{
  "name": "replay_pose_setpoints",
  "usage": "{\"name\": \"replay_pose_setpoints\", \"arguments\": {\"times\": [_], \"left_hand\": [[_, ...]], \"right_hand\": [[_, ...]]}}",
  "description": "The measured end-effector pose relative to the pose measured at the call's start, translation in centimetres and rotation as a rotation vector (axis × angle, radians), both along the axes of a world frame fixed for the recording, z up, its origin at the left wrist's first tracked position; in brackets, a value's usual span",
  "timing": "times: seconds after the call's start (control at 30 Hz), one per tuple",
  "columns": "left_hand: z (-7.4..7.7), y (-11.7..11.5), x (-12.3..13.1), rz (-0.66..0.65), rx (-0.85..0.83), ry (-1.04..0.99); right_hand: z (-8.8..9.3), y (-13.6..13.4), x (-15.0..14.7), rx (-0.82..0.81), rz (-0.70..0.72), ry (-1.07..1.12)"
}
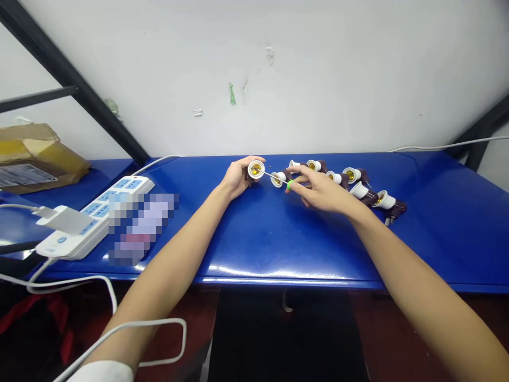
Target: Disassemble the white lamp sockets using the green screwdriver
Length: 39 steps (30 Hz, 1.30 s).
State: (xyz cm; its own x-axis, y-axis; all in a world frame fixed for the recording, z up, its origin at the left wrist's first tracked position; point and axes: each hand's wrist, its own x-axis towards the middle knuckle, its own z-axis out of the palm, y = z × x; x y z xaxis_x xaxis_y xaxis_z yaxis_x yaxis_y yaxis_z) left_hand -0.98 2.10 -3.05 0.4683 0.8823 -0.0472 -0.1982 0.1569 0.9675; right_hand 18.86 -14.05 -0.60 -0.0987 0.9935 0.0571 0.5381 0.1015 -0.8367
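My left hand is closed around a lamp socket with a white rim and a brass-coloured inside, its mouth turned toward me. A screwdriver with a thin metal shaft and a green handle is pinched in my right hand. The shaft's tip reaches into the socket's mouth; whether it touches the bottom I cannot tell. Just beyond and to the right of my right hand lie several more lamp sockets, white with dark brown plug ends and metal prongs. My right hand partly hides some of them.
A white power strip with a plugged-in charger lies at the left of the blue table, beside a blurred-out purple item. White cables hang near my left forearm. A cardboard box sits far left.
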Motion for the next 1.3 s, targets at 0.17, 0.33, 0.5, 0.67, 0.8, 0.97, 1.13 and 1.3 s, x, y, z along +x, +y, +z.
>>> {"name": "replay_pose_setpoints", "arguments": {"times": [0.17, 0.33, 0.5, 0.67, 0.8, 0.97, 1.13, 1.3], "left_hand": [[0.2, -0.3, 0.0, -0.018, -0.023, 0.036], [0.3, -0.3, -0.1, -0.035, 0.005, 0.083], [0.3, -0.4, 0.0, -0.029, 0.015, 0.102], [0.2, -0.3, 0.2, 0.022, 0.078, 0.135], [-0.2, 0.2, 0.4, 0.093, 0.172, 0.148], [-0.6, 0.0, 0.6, 0.167, 0.335, 0.205], [-0.9, -0.6, 0.5, 0.154, 0.502, 0.250], [-1.7, -0.4, 0.3, 0.133, 0.498, 0.258]], "right_hand": [[-0.2, 0.2, 0.0, 0.012, 0.001, -0.035], [-0.7, 0.8, 0.1, 0.028, 0.005, -0.023], [-0.7, 0.8, 0.0, 0.052, 0.002, -0.050], [-0.4, 0.7, 0.1, 0.051, -0.068, -0.173], [-0.6, 0.8, 0.5, 0.002, -0.071, -0.263], [-1.6, 1.1, 0.7, 0.127, -0.062, -0.301], [-1.9, 0.8, 0.9, 0.059, 0.009, -0.252], [-2.2, 0.6, 1.2, -0.023, -0.034, -0.155]]}}
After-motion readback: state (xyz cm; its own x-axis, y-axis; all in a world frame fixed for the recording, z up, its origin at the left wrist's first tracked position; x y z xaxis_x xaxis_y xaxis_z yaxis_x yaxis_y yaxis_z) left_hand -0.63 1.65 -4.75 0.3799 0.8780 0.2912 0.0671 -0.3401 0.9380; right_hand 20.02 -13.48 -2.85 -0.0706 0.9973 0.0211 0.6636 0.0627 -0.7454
